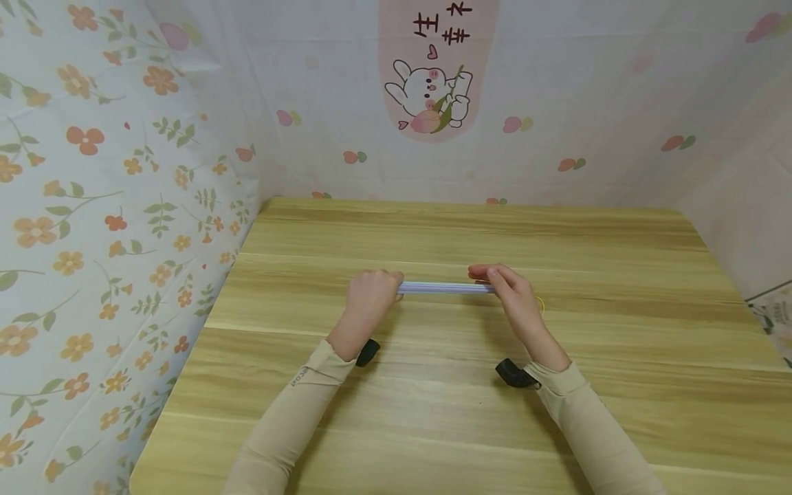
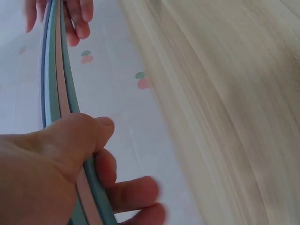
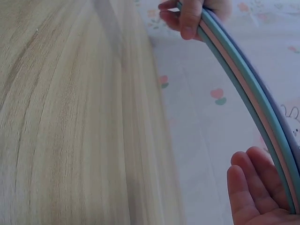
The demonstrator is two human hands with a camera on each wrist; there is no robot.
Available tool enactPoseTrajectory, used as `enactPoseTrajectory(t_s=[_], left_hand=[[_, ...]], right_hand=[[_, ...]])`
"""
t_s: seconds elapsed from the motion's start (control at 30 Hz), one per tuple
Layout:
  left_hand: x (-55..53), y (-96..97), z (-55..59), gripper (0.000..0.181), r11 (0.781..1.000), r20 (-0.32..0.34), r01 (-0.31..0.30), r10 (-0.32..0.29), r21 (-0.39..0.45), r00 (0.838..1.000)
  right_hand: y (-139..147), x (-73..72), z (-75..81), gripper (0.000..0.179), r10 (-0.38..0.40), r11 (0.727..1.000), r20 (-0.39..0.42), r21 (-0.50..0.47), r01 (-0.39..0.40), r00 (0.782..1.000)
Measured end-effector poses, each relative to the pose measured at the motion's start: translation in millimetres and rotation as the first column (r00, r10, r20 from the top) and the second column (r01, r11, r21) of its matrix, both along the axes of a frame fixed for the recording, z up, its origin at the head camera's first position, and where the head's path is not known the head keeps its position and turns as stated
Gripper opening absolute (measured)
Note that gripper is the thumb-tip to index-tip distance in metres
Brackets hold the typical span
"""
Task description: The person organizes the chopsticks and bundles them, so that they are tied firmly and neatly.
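A bundle of long, thin pastel straws [image 1: 447,288], in teal, pink and purple, spans the gap between the two hands above the table. My left hand [image 1: 373,294] grips one end, with the thumb laid across the straws in the left wrist view. At the other end, my right hand [image 1: 512,292] has its fingers extended, and the straws [image 3: 248,84] run down to its palm in the right wrist view. Beside the right hand shows a thin yellow loop [image 1: 541,304], like a rubber band, partly hidden behind it. The ends of the straws are covered by the hands.
Below lies a wood-grain table [image 1: 445,412]. A white cloth [image 1: 334,82] with fruit and rabbit prints hangs behind it, and a floral cloth [image 1: 124,227] hangs along the left side. Black wrist mounts [image 1: 515,373] sit under both sleeves.
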State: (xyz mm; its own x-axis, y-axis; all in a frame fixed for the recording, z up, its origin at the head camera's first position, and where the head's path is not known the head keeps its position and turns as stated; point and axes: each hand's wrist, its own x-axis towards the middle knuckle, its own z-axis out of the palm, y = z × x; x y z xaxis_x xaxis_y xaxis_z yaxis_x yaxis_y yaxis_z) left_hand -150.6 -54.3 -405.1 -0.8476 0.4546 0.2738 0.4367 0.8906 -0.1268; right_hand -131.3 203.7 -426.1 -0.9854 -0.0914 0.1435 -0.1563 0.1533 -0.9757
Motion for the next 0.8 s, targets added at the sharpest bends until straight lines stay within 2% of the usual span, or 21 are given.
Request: enactPoseTrajectory(t_s=[0.17, 0.4, 0.63, 0.7, 0.8], left_hand=[[-0.7, -0.6, 1.4, 0.033, 1.000, -0.030, 0.028, -0.029, -0.012, 0.999], [-2.7, -2.1, 5.3, 0.035, 0.993, -0.012, 0.089, -0.090, -0.075, 0.996], [-3.2, -3.4, 8.1, 0.035, 0.988, 0.010, 0.134, -0.134, -0.082, 0.991], [-3.2, -4.4, 7.4, 0.035, 0.985, -0.001, 0.159, -0.159, -0.071, 0.987], [-3.2, -6.0, 5.4, 0.035, 0.978, -0.053, 0.197, -0.201, -0.071, 0.978]], right_hand=[[1.6, -1.5, -0.4, 0.043, -0.020, 1.000, -0.005, 0.003, 0.020, 1.000], [4.1, -1.8, -1.6, 0.043, -0.034, 0.999, -0.004, 0.000, 0.034, 0.999], [4.0, -1.4, -0.6, 0.043, -0.035, 0.999, -0.010, -0.010, 0.035, 0.999], [4.2, -1.3, 0.4, 0.043, -0.038, 0.999, -0.014, -0.012, 0.038, 0.999], [4.7, -1.2, 1.9, 0.043, -0.042, 0.999, -0.025, -0.016, 0.042, 0.999]])
